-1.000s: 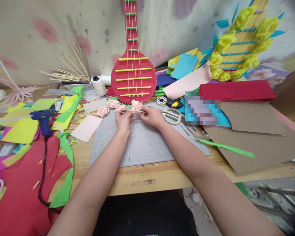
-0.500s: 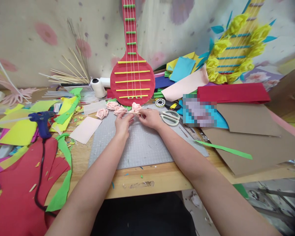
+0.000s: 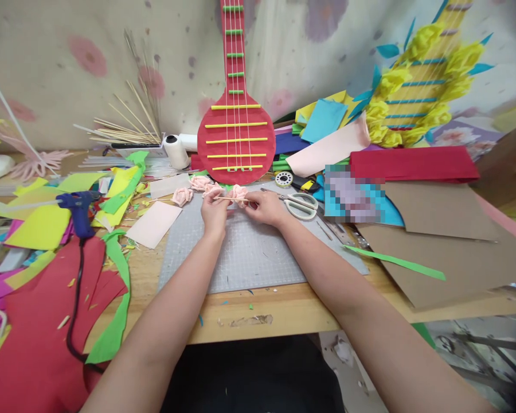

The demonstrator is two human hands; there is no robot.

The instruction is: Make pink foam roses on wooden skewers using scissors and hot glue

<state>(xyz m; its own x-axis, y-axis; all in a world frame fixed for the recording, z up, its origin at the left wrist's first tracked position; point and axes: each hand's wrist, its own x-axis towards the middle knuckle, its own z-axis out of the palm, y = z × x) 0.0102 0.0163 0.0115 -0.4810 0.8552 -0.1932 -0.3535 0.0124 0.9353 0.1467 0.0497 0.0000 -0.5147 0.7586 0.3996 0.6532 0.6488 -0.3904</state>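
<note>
Three roses (image 3: 182,197) lie seemingly formed to the left, while a fourth rose (image 3: 239,194), apparently unfinished, sits on a stick (image 3: 224,198) pinched by left hand (image 3: 214,213) and right hand (image 3: 265,207) fingers, over the mat's (image 3: 251,258) far side.

Bare forearms (image 3: 184,287), black garment (image 3: 249,373) below.

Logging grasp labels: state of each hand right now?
Left hand: closed, pinching a thin stick.
Right hand: closed against the pink paper rose and the stick's end; can't tell which it grips.
</note>
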